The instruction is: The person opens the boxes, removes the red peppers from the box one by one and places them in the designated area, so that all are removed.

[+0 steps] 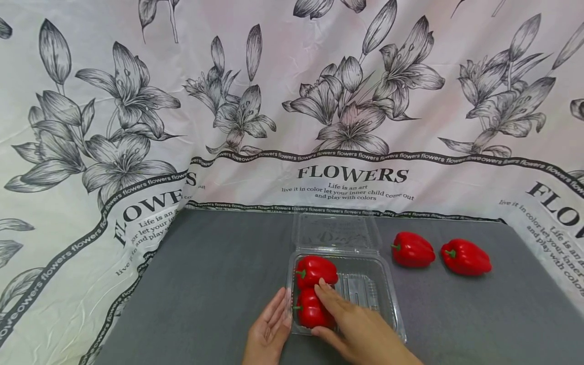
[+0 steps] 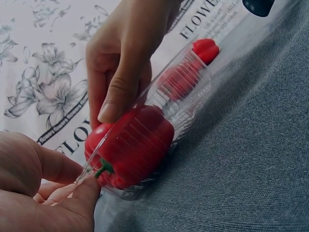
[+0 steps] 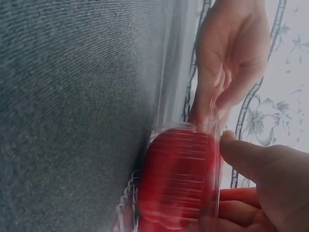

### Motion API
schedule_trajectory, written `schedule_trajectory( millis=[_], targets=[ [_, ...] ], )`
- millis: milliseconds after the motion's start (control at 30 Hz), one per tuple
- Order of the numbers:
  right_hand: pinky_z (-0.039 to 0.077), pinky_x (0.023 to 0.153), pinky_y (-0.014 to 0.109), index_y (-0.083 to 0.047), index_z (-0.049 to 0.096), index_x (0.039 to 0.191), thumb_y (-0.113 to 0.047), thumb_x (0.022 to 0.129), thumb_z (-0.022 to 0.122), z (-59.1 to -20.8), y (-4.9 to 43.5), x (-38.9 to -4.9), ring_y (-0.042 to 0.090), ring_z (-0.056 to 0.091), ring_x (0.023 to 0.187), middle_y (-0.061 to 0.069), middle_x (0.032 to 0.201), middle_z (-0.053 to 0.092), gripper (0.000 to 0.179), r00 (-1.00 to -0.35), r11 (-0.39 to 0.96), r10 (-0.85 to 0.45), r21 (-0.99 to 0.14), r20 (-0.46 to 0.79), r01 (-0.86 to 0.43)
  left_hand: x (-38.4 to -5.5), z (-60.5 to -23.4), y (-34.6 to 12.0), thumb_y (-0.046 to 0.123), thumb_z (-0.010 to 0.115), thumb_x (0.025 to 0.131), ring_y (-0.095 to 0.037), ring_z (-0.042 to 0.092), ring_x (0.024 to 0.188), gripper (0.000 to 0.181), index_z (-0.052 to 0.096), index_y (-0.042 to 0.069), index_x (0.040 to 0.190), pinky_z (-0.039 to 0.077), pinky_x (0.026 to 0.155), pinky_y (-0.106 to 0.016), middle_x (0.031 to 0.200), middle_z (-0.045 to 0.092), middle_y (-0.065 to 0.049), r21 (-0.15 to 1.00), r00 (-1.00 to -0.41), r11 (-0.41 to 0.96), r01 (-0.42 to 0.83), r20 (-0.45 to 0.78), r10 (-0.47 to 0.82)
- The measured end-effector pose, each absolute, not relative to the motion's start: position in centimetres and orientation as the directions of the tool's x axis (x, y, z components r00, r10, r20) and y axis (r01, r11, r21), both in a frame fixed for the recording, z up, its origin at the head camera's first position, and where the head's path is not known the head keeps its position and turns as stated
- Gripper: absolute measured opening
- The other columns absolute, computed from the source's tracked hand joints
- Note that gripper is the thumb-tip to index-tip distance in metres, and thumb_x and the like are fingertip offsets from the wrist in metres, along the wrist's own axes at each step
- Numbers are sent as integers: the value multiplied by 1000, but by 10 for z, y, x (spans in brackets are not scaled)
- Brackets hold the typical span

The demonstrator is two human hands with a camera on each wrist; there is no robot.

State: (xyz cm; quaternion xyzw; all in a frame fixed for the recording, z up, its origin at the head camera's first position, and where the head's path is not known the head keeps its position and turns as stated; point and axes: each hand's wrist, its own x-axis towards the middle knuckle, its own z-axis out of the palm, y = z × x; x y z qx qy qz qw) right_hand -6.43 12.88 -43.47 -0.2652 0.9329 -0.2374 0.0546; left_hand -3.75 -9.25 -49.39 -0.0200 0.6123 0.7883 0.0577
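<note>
A clear plastic clamshell container (image 1: 396, 304) stands on the table with two red bell peppers along its left side. My left hand (image 1: 268, 329) pinches the container's left rim between thumb and fingers, beside the green stem (image 2: 104, 167) of the nearer pepper. Reaching in from the right, my right hand (image 1: 360, 324) grips that nearer bell pepper (image 1: 312, 310), its thumb on the near side and its fingers on the far side. The farther bell pepper (image 1: 317, 270) lies right behind it, close to the fingertips. The right half of the container shows its ribbed floor.
The container's lid (image 1: 335, 231) is folded back toward the wall. Right of the container, two more red bell peppers, one closer (image 1: 412, 249) and one farther out (image 1: 466, 257), lie on the grey table (image 1: 205, 284). A flower-printed cloth (image 1: 255, 177) hangs behind and at the sides.
</note>
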Motion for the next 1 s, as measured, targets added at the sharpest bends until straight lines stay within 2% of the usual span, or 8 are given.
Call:
schedule_trajectory(
  millis=[233, 467, 600, 667, 767, 833, 1000],
  targets=[
    [63, 93, 47, -11, 51, 158, -54, 95, 75, -434, 123, -64, 24, 74, 113, 8, 157, 55, 80, -868, 753, -497, -483, 26, -446, -36, -496, -94, 5, 64, 105, -4, 50, 139, 64, 34, -10, 160, 43, 110, -15, 163, 38, -30, 962, -995, -263, -78, -58, 82],
    [64, 90, 43, -11, 56, 155, -51, 91, 80, -434, 122, -66, 8, 71, 87, 8, 153, 59, 80, -880, 741, -474, -520, 44, -425, -35, -497, -94, 9, 64, 106, -2, 50, 138, 65, 34, -8, 160, 43, 110, -15, 163, 37, -29, 965, -994, -251, -80, -59, 87],
    [65, 85, 35, -13, 57, 154, -50, 89, 82, -433, 121, -66, 5, 68, 81, 10, 151, 60, 80, -890, 743, -456, -540, 24, -395, -36, -496, -95, 8, 64, 106, -1, 50, 138, 65, 33, -9, 161, 42, 110, -15, 164, 36, -30, 964, -993, -252, -86, -63, 101],
    [64, 76, 27, -13, 57, 154, -51, 88, 83, -433, 120, -66, 2, 64, 74, 10, 142, 68, 80, -894, 744, -447, -545, 26, -388, -35, -496, -95, 8, 64, 106, -1, 50, 138, 65, 33, -8, 161, 43, 110, -16, 164, 36, -30, 964, -993, -249, -89, -64, 104],
    [57, 65, 20, -14, 59, 153, -54, 88, 81, -434, 119, -66, -2, 56, 64, 3, 111, 79, 80, -899, 744, -436, -544, 44, -388, -35, -496, -95, 9, 64, 106, -1, 50, 138, 66, 34, -8, 161, 42, 110, -15, 164, 36, -29, 966, -993, -244, -90, -66, 103],
    [53, 61, 18, -13, 59, 152, -55, 88, 81, -434, 119, -66, -3, 53, 60, -6, 87, 75, 79, -899, 738, -435, -548, 58, -393, -36, -496, -95, 9, 64, 106, -1, 50, 138, 65, 34, -7, 161, 42, 110, -15, 164, 36, -29, 965, -993, -246, -91, -68, 101],
    [50, 55, 17, -13, 58, 153, -57, 90, 79, -436, 120, -68, -4, 50, 55, -17, 69, 59, 80, -896, 732, -441, -559, 47, -389, -36, -496, -95, 6, 64, 105, 0, 51, 137, 65, 33, -8, 161, 42, 111, -16, 164, 36, -29, 960, -993, -263, -93, -69, 100]
  ],
)
